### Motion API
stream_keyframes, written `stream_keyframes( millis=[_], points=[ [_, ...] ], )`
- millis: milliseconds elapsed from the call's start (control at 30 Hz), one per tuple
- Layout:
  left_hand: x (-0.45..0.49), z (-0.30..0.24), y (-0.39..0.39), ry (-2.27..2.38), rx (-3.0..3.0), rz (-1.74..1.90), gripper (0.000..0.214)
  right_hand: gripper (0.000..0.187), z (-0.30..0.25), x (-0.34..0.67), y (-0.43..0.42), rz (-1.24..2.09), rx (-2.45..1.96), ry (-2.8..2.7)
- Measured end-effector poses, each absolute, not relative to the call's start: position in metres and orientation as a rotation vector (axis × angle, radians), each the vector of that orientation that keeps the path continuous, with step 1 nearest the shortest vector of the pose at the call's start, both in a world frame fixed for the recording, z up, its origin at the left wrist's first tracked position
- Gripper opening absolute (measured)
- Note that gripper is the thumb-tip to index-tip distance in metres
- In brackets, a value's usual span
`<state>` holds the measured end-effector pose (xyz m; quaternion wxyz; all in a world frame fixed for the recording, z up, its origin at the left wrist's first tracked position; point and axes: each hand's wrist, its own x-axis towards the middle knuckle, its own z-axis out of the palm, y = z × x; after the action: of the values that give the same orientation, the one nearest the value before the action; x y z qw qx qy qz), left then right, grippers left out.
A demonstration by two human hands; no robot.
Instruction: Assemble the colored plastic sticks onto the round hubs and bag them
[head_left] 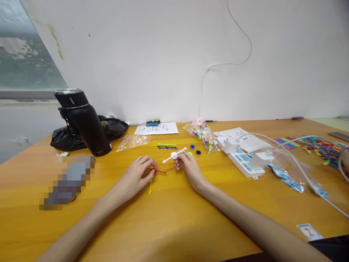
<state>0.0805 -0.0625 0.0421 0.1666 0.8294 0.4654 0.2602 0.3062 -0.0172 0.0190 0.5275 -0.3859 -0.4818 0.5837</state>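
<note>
Right hand (191, 171) pinched on white arrow (173, 155), mid-table. Left hand (139, 172): thumb and fingertips together on red arrow (161, 172); yellow arrow (150, 188) just below. Beyond: blue disc (192, 147), black disc (198, 153). Farther back, white paper (170, 128) bears dark print, too small to read. Black bottle (85, 125), left: tiny pale marking near base, illegible.

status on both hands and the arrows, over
Right hand holding white arrow. Left hand pinching red arrow. Yellow arrow close by, partly hidden by left hand.
</note>
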Motion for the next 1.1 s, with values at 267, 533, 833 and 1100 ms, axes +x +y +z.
stream_keyframes(
  millis=[267,533,833,1100],
  points=[
    [0.091,0.050,-0.071,1.183,2.034,0.978,0.023,0.023,0.023,0.294,-0.037,1.726,-0.778,-1.276],
    [0.094,0.052,-0.071,1.082,1.802,1.035,0.022,0.030,0.020,0.297,-0.039,1.508,-0.832,-1.613],
    [0.094,0.045,-0.068,1.090,1.850,0.941,0.022,0.014,0.032,0.302,-0.049,0.823,-0.931,-2.022],
    [0.090,0.044,-0.066,1.262,1.949,0.912,0.015,0.026,0.041,0.306,-0.060,0.750,-0.962,-2.420]
  ],
)
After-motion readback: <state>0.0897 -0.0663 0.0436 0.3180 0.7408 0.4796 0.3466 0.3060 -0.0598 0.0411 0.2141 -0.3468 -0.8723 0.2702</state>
